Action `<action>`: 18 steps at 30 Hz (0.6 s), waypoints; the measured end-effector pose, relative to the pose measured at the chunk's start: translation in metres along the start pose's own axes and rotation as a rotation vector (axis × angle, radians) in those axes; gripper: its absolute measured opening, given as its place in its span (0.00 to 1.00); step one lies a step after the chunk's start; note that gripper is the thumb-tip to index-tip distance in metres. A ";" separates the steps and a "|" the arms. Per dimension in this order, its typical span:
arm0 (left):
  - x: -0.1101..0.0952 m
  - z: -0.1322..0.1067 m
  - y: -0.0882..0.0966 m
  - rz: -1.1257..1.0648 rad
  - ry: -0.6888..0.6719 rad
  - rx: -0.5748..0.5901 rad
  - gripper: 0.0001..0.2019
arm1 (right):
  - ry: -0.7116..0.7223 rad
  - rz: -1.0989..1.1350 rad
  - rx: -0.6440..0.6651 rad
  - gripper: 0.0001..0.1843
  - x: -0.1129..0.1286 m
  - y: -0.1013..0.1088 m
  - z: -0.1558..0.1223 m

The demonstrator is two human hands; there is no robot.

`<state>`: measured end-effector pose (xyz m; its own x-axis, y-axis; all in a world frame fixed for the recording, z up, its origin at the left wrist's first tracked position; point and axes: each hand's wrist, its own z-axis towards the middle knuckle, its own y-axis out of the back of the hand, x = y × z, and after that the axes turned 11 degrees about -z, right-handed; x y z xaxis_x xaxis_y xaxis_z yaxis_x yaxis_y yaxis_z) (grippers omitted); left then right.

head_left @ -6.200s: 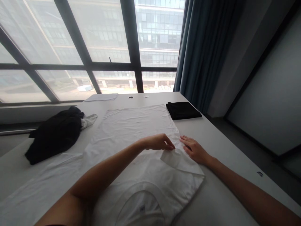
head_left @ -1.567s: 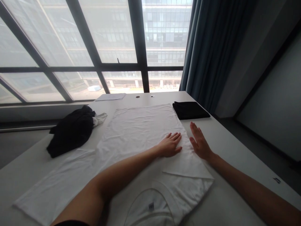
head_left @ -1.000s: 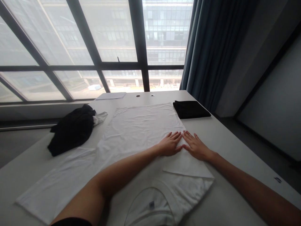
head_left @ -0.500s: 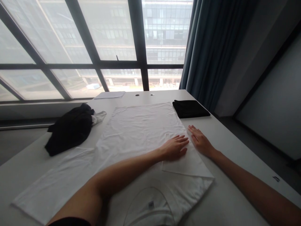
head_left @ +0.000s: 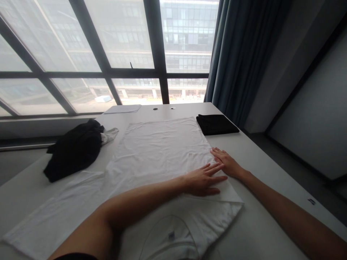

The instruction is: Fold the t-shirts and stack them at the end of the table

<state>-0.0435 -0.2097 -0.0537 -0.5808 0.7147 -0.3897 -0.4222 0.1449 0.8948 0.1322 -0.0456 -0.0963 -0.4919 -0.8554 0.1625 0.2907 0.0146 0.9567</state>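
Note:
A white T-shirt (head_left: 154, 144) lies spread on the white table, its neckline and small label towards me. On the left its sleeve (head_left: 54, 213) stretches outward; on the right the sleeve is folded in over the body. My left hand (head_left: 204, 179) rests flat on that folded part, fingers spread to the right. Along the shirt's right edge lies my right hand (head_left: 226, 162), palm down with fingers extended, its fingertips touching the fabric. The left fingertips come close to the right hand; whether they touch I cannot tell.
A crumpled black garment (head_left: 77, 148) with a bit of white cloth lies at the left. Folded black cloth (head_left: 217, 124) sits at the back right. White sheets (head_left: 123, 109) lie by the window, and a dark blue curtain (head_left: 238, 54) hangs beyond the table.
My left hand has slid slightly towards me and to the right, its fingers spreading wider. My right hand has moved a little inward onto the shirt's edge. The view has shifted slightly.

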 end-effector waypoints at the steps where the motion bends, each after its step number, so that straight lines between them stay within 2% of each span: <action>1: -0.001 0.000 0.001 -0.001 -0.004 0.007 0.32 | 0.006 0.002 -0.005 0.27 -0.001 -0.001 0.000; 7: 0.000 -0.001 -0.002 -0.031 -0.001 0.049 0.37 | -0.020 0.047 -0.007 0.26 -0.002 0.001 0.001; 11: -0.003 -0.003 -0.002 -0.055 0.001 0.083 0.36 | -0.038 0.069 0.000 0.25 -0.001 0.002 0.003; 18: -0.021 -0.003 0.001 -0.176 -0.114 0.213 0.35 | -0.045 0.063 -0.019 0.25 0.000 0.002 0.002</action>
<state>-0.0341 -0.2266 -0.0456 -0.4249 0.7361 -0.5269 -0.3472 0.4050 0.8458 0.1312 -0.0449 -0.0937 -0.5084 -0.8290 0.2331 0.3378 0.0570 0.9395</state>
